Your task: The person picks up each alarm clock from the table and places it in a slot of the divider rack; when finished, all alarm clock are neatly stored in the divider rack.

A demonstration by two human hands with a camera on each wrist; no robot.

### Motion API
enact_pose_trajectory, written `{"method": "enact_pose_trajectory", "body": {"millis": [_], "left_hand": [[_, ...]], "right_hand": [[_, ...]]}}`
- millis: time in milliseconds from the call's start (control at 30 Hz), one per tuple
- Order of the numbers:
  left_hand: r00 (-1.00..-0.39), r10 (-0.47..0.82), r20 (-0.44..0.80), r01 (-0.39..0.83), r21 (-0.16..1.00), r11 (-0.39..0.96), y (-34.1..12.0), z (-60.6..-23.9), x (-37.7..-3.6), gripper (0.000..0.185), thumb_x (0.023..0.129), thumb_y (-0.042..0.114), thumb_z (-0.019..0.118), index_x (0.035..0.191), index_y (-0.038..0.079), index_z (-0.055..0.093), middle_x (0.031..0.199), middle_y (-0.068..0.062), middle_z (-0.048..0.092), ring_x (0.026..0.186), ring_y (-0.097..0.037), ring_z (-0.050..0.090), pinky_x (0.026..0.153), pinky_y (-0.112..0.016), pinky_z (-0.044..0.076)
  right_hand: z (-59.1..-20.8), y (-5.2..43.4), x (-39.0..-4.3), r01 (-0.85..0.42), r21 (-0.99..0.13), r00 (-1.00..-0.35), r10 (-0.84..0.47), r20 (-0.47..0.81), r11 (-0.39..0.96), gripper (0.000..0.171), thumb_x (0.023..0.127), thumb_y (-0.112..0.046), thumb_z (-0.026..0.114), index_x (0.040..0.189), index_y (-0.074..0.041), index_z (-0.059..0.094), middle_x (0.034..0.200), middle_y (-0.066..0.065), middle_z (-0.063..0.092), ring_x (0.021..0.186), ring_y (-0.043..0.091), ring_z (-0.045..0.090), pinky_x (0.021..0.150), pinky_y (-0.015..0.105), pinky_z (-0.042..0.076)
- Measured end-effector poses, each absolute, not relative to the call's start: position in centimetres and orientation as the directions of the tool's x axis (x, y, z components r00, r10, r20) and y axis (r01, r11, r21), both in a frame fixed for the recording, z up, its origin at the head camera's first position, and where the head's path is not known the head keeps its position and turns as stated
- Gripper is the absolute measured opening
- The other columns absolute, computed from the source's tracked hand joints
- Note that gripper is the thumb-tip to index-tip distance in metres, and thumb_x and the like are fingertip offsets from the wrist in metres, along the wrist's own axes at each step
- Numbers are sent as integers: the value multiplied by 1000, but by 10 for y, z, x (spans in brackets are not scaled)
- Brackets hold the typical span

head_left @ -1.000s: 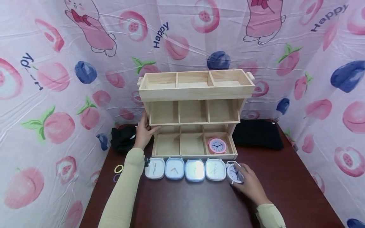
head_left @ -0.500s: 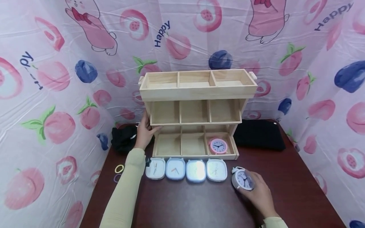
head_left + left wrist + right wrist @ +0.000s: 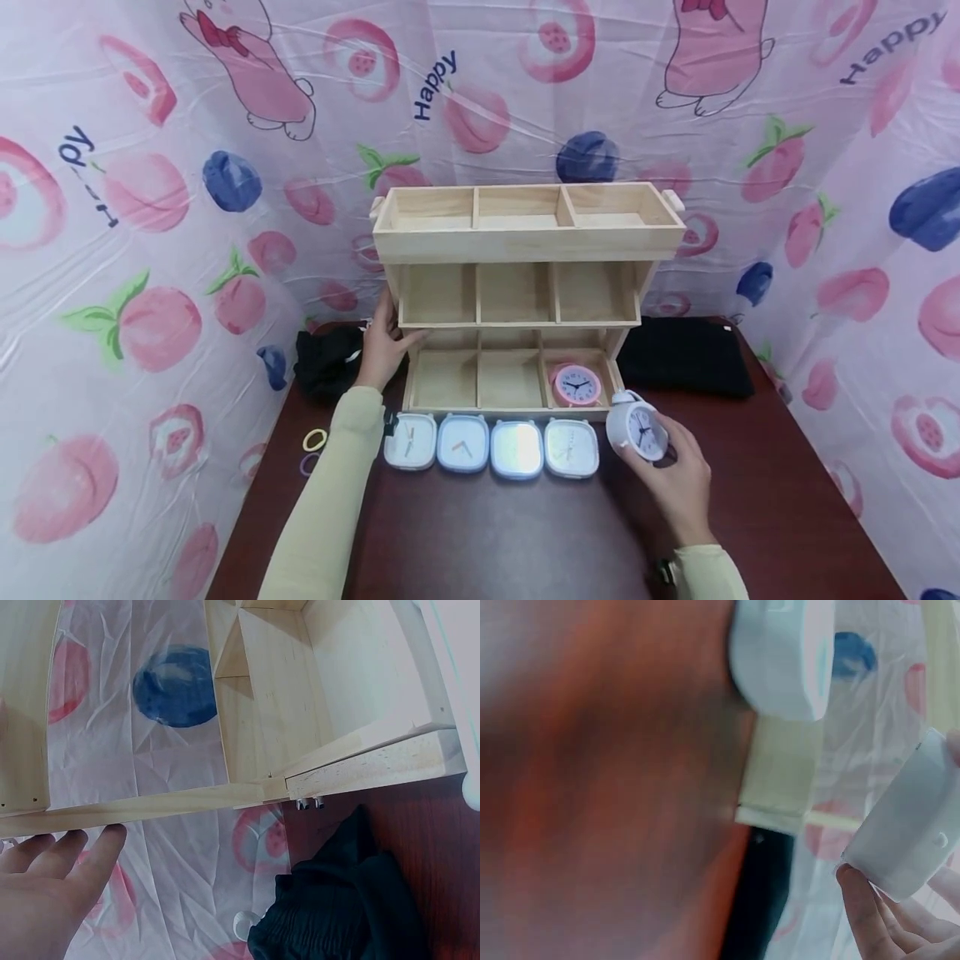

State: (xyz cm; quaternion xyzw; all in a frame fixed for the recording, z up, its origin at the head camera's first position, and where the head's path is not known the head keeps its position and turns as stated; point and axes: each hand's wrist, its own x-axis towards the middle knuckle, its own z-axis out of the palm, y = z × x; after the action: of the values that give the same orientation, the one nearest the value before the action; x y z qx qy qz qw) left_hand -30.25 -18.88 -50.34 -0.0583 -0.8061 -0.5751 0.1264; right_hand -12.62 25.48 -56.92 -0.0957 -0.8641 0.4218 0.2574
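My right hand [image 3: 684, 487] grips a small white round alarm clock [image 3: 643, 432] by its side, tilted, at the front right corner of the wooden tiered organizer [image 3: 525, 247]. The right wrist view shows the white clock body [image 3: 911, 825] between thumb and fingers. My left hand [image 3: 380, 354] rests against the organizer's left side, thumb stretched across below the middle tier. In the left wrist view, its fingers [image 3: 97, 862] lie fairly straight with their tips at the wooden side strut [image 3: 150, 806]. A pink alarm clock [image 3: 576, 385] sits in the bottom tier's right compartment.
Several pale square clocks [image 3: 463, 444] line up along the organizer's front. Black cloth bundles lie at left [image 3: 324, 364] and right [image 3: 682, 357]. A yellow ring [image 3: 315, 439] and a purple ring [image 3: 308, 463] lie at the table's left. A fruit-print curtain [image 3: 480, 108] surrounds the table.
My right hand has drawn the white alarm clock away to the right from the row's end, then raised it toward the organizer's right corner. The left hand stays on the organizer's side.
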Motion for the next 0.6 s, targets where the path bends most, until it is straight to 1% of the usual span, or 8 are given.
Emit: {"method": "enact_pose_trajectory", "body": {"millis": [67,133,300,367,433,467,500,600], "left_hand": [[-961,-48,272,242,913,330,-188,-502,-303,111,93,13,85,174,32,11,178,-8,25,160,-35,36,129,-54,37],[-960,-50,276,245,913,327,-188,-502,-304,111,93,13,85,174,32,11,178,-8,25,160,-35,36,129,-54,38],[-958,-54,281,251,915,317,-189,-505,-304,110,93,15,85,173,33,12,178,-6,24,160,-34,36,128,-54,39],[-958,-49,284,255,915,313,-189,-505,-303,110,93,16,85,173,34,11,179,-6,24,160,-34,37,128,-55,39],[-957,-45,287,261,916,305,-189,-506,-303,110,93,16,85,173,35,11,179,-6,23,160,-35,37,127,-55,40],[-957,-45,287,261,916,304,-189,-506,-303,110,93,17,85,173,36,11,179,-5,23,160,-35,37,127,-56,40],[-956,-45,289,262,916,303,-189,-507,-303,110,93,17,85,173,37,11,179,-5,24,160,-35,38,127,-56,40],[-956,-47,289,262,914,309,-189,-506,-302,110,93,19,85,172,41,12,178,-3,25,159,-33,38,127,-56,40]], "right_hand": [[-565,248,-134,-86,-784,-850,366,380,615,73,69,-12,100,136,-8,72,133,15,71,104,1,56,77,-4,43],[-562,241,-143,-116,-782,-852,343,395,612,72,69,-13,101,135,-8,72,133,13,71,102,2,57,76,-3,44],[-558,222,-163,-204,-776,-852,282,441,597,68,67,-11,101,129,-4,72,130,15,72,102,14,62,74,1,45],[-557,215,-170,-233,-770,-854,254,455,593,66,67,-9,101,126,-2,72,130,17,71,106,21,64,78,2,45],[-557,208,-177,-249,-765,-861,227,456,593,65,68,-9,101,125,-2,72,131,18,71,110,27,67,79,1,45],[-558,204,-180,-252,-765,-867,213,450,592,64,68,-10,101,125,-3,72,132,18,71,111,28,68,79,0,45],[-558,200,-182,-254,-765,-874,199,444,592,63,69,-11,101,124,-3,72,133,18,71,113,30,68,80,4,48],[-559,185,-189,-286,-765,-883,150,444,577,62,68,-12,101,122,-4,72,136,16,70,116,30,68,82,8,50]]}}
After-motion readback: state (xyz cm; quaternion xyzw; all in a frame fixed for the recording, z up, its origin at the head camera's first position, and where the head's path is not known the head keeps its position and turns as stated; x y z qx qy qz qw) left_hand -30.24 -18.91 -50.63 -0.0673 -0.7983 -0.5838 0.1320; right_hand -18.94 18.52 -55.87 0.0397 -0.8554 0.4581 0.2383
